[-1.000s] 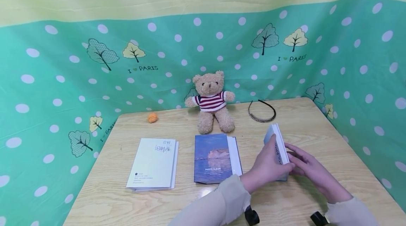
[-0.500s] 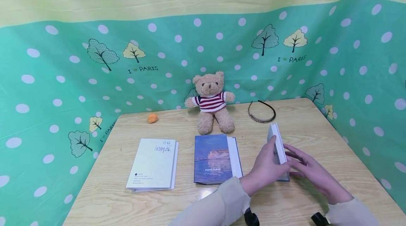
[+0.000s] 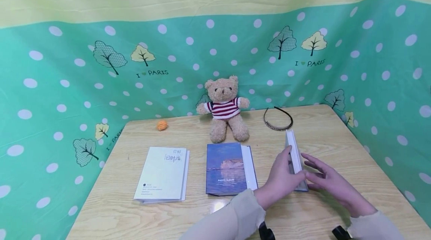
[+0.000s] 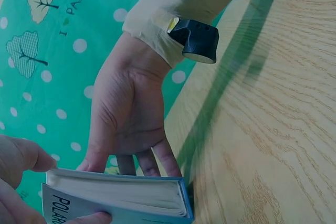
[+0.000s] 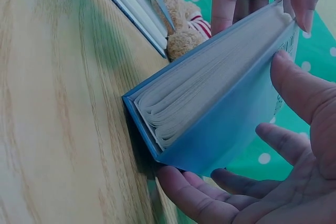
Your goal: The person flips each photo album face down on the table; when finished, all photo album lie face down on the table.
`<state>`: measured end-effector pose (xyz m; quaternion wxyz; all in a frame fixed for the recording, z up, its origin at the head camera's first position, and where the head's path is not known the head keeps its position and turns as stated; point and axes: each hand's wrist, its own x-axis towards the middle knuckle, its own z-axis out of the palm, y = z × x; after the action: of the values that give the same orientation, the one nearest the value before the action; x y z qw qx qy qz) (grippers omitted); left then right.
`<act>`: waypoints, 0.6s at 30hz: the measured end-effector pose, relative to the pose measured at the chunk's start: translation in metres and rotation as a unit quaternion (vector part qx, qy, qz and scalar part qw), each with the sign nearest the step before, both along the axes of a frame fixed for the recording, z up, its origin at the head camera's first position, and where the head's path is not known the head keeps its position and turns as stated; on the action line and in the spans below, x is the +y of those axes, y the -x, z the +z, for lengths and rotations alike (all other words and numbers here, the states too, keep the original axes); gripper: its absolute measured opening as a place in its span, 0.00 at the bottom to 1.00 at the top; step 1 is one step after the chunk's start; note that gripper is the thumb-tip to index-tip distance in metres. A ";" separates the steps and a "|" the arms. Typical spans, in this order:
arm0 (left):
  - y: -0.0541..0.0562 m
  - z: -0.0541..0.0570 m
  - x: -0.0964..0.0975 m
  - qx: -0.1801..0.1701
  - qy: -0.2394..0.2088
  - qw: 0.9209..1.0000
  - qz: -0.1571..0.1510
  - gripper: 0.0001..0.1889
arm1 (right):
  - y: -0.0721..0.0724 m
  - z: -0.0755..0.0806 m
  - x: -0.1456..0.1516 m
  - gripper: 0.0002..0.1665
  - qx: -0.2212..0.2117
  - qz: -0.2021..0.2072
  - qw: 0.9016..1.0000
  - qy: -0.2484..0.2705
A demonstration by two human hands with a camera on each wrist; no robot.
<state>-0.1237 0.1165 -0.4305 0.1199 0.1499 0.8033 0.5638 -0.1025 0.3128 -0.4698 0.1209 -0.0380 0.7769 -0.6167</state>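
A blue-and-white photo album (image 3: 295,154) stands on edge at the right of the table, its page edges upward. Part of the lettering "POLARO" shows on its cover in the left wrist view. My left hand (image 3: 278,175) pinches it, with fingers on the left cover and the thumb by the near edge. My right hand (image 3: 331,182) is at its other side, fingers loosely bent. In the right wrist view, the right thumb touches the cover and fingertips lie by the lower corner. Whether the album's base touches the table is unclear.
Left of the hands lies a blue album (image 3: 225,169) marked "PHOTO ALBUM", then a white album (image 3: 162,174). Behind them are a teddy bear (image 3: 223,107), a black headband (image 3: 278,125) and an orange ball-like item (image 3: 162,125). A green dotted curtain (image 3: 188,57) encloses the table.
The album has turned more edge-on and shifted slightly right, hiding its lettering from the head view. My left hand moved slightly with it; the right hand has stayed beside it.
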 end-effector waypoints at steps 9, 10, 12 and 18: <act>0.002 -0.004 -0.001 -0.010 -0.041 0.999 0.002 0.42 | -0.001 -0.004 0.003 0.50 -0.004 0.020 1.000 -0.006; 0.002 -0.004 -0.001 -0.011 -0.045 0.999 0.000 0.42 | 0.000 -0.004 0.003 0.51 -0.005 0.021 1.000 -0.003; 0.003 -0.005 -0.002 -0.012 -0.053 0.999 -0.005 0.42 | 0.000 -0.005 0.003 0.52 -0.007 0.021 1.000 -0.003; 0.005 -0.005 -0.003 -0.004 -0.061 0.998 -0.023 0.40 | 0.001 -0.006 0.002 0.54 -0.009 0.017 1.000 -0.006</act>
<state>-0.1285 0.1139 -0.4359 0.1269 0.1732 0.7632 0.6094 -0.1039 0.3152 -0.4753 0.1390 -0.0451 0.7789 -0.6098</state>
